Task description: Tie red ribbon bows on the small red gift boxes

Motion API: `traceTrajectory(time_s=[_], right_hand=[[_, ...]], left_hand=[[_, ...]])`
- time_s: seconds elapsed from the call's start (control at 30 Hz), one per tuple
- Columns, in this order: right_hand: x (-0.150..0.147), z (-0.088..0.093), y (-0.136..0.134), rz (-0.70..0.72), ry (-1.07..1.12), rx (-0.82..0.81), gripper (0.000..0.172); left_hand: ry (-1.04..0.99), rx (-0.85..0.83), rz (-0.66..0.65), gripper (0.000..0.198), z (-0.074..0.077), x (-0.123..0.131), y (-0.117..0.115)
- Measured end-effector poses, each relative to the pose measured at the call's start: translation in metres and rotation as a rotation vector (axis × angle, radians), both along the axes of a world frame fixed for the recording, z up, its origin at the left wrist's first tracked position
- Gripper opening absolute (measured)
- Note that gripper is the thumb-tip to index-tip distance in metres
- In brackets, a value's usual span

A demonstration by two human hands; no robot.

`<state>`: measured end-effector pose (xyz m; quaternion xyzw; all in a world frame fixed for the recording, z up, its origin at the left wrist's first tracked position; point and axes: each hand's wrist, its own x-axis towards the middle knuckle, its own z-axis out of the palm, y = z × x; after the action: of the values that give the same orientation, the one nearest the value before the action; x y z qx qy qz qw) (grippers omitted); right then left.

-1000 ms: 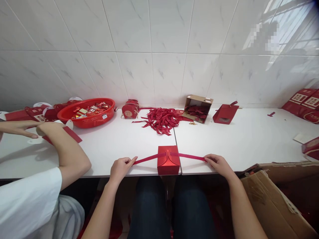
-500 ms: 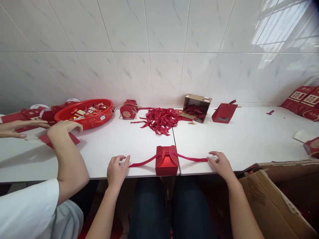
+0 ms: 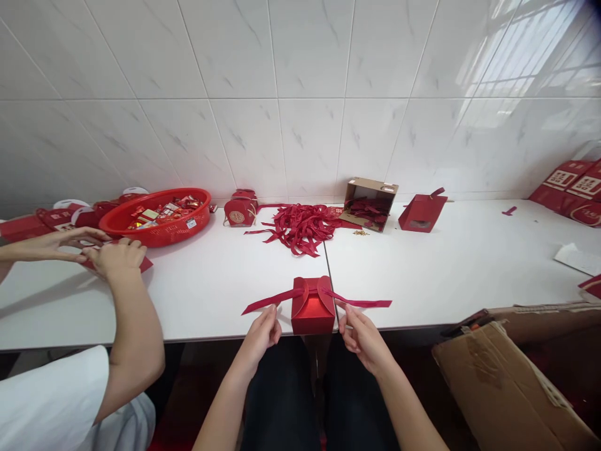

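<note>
A shiny red gift box (image 3: pixel 313 316) stands at the table's front edge with rounded flaps folded over its top. Dark red ribbon (image 3: pixel 361 303) threads through the flaps, its two tails spreading left and right with loose ends. My left hand (image 3: pixel 263 331) is left of the box, fingers loosely curled, fingertips just under the left tail; whether they touch it I cannot tell. Right of the box, my right hand (image 3: pixel 361 333) has its fingers partly bent and apart, close below the right tail near the box side. Neither hand visibly grips anything.
Behind lies a heap of cut red ribbons (image 3: pixel 303 227), beside a small cardboard box (image 3: pixel 370 185) on its side. Red candy boxes (image 3: pixel 240 208) and a red basket (image 3: pixel 183 233) of sweets line the wall. At left a co-worker's hands (image 3: pixel 117 254) handle red card. A carton (image 3: pixel 507 376) stands low right.
Both my hands have left the outer ends of the ribbon and moved inward, close to the box. The tails stay spread. At left, the co-worker's hands have come together over the red card.
</note>
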<state>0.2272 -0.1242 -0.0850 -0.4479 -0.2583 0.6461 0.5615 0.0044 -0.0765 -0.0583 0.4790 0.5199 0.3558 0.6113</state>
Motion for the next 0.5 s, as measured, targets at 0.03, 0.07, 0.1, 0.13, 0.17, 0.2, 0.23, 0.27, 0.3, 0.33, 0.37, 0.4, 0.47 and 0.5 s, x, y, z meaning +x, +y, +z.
traceTrajectory(time_s=[0.03,0.07,0.1,0.13,0.17,0.2,0.23,0.27,0.3,0.33,0.37,0.4,0.47,0.5], right_hand=[[-0.001,-0.001,0.001,-0.072,0.137,-0.008,0.038],[0.0,-0.001,0.001,-0.139,0.255,-0.019,0.034],[0.002,-0.001,0.002,-0.194,0.361,-0.041,0.029],[0.004,0.0,0.002,-0.234,0.462,-0.069,0.026],[0.007,0.0,0.004,-0.263,0.558,-0.096,0.023],[0.01,0.002,0.005,-0.288,0.644,-0.115,0.021],[0.013,0.002,0.007,-0.318,0.715,-0.126,0.02],[0.016,0.003,0.009,-0.358,0.764,-0.126,0.019],[0.019,0.003,0.011,-0.404,0.79,-0.117,0.018],[0.021,0.003,0.013,-0.451,0.798,-0.103,0.017],[0.024,0.003,0.015,-0.491,0.794,-0.087,0.015],[0.026,0.002,0.016,-0.52,0.778,-0.069,0.015],[0.03,-0.001,0.019,-0.549,0.716,-0.029,0.019],[0.032,-0.002,0.019,-0.551,0.666,-0.006,0.02]], left_hand=[[-0.178,-0.096,0.049,0.032,-0.002,0.001,0.003],[-0.359,-0.195,0.108,0.025,-0.003,0.001,0.005],[-0.529,-0.29,0.174,0.018,-0.005,0.001,0.007],[-0.676,-0.371,0.242,0.014,-0.006,0.001,0.009],[-0.79,-0.436,0.305,0.013,-0.006,0.0,0.01],[-0.871,-0.473,0.36,0.014,-0.006,-0.001,0.012],[-0.924,-0.484,0.407,0.015,-0.006,-0.002,0.013],[-0.951,-0.477,0.449,0.015,-0.005,-0.002,0.014],[-0.956,-0.459,0.49,0.015,-0.005,-0.003,0.015],[-0.947,-0.438,0.527,0.015,-0.004,-0.004,0.015],[-0.932,-0.414,0.562,0.015,-0.002,-0.005,0.016],[-0.913,-0.385,0.596,0.014,-0.001,-0.006,0.016],[-0.866,-0.315,0.657,0.013,0.001,-0.008,0.017],[-0.839,-0.279,0.68,0.013,0.002,-0.008,0.017]])
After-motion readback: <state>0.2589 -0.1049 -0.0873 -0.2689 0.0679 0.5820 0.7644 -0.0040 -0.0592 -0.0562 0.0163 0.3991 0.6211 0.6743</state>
